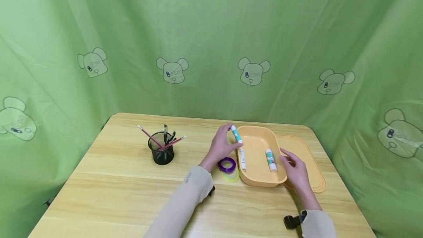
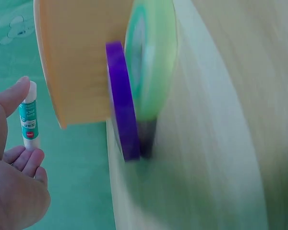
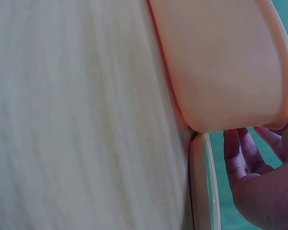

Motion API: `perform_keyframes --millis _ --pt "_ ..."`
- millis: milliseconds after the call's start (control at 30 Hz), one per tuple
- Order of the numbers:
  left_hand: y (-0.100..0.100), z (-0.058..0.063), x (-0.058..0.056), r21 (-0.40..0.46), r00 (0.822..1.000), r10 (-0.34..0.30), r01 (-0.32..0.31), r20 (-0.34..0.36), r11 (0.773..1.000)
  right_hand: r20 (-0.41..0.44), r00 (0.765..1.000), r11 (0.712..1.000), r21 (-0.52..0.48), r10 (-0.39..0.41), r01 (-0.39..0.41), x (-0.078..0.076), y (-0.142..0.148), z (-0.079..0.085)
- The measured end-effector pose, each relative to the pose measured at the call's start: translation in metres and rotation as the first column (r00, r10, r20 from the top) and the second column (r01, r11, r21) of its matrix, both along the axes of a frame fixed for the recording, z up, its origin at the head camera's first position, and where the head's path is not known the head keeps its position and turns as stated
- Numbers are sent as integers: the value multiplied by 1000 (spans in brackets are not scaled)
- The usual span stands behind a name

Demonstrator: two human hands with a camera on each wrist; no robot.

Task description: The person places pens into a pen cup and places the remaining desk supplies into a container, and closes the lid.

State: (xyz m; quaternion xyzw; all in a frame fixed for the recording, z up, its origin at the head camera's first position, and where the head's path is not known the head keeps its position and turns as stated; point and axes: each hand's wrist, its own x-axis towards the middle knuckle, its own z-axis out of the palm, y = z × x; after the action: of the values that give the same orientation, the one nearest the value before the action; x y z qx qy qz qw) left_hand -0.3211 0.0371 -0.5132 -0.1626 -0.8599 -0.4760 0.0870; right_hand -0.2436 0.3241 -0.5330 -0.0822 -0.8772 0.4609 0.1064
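My left hand pinches a white and teal glue stick by its two ends, over the left rim of an orange box. In the left wrist view this glue stick spans from thumb to fingers. Inside the box lie another glue stick, toward the right, and a slim white tube along the left wall. My right hand rests its fingertips against the box's right side, fingers loosely extended. The right wrist view shows fingers at the box wall.
An orange lid lies right of the box, partly under it. Left of the box are a purple tape roll and a yellow-green tape roll. A black mesh pen cup with pencils and pens stands farther left. A green curtain hangs behind the table.
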Motion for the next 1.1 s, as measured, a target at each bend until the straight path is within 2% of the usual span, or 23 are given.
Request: perform_keyframes --millis 200,300,500,600,933,1100 --pt "15 8 11 -27 998 -66 66 18 997 -12 1000 1000 -10 5 -5 -2 -1 0" --pt "23 6 14 -79 996 -92 92 9 993 -17 1000 1000 -10 5 -6 -2 -1 1" --pt "33 4 20 -112 989 -147 147 8 983 -15 1000 1000 -10 11 -11 -2 -1 2" --pt "36 2 22 -129 988 -156 157 18 979 -11 1000 1000 -13 17 -18 -2 -1 3" --pt "43 -9 23 -284 987 -159 157 15 946 13 1000 1000 -11 -1 2 2 0 0" --pt "42 -7 23 -309 986 -166 156 -5 938 7 1000 1000 -17 1 -1 0 0 -1"
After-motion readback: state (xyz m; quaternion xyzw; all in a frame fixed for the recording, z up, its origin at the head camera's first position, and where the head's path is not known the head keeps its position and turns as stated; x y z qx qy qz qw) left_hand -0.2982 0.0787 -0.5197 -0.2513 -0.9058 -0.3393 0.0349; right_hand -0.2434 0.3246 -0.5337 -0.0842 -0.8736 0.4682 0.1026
